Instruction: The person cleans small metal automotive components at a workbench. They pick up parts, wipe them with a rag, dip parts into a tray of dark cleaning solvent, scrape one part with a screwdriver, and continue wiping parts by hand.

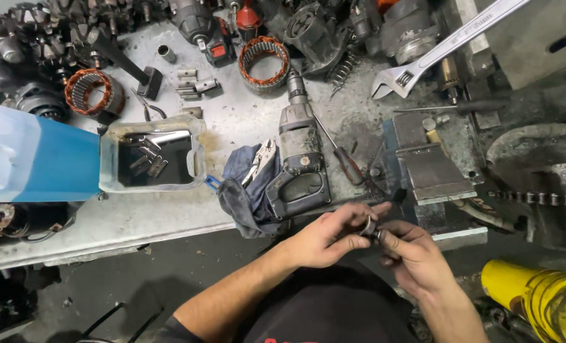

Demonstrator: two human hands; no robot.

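Gripping small metal part, both hands' fingers clamped; cluttered grimy workbench beyond.

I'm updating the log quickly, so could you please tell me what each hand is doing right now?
Left hand: closed on the small metal ring.
Right hand: closed, pinching the same ring.

Both forearms reach up from the bottom edge and meet near the middle. The left hand lies palm down, its fingers stretched toward the right and its thumb pressed forward. The right hand faces it with curled fingers, and the fingertips of the 2 hands touch.
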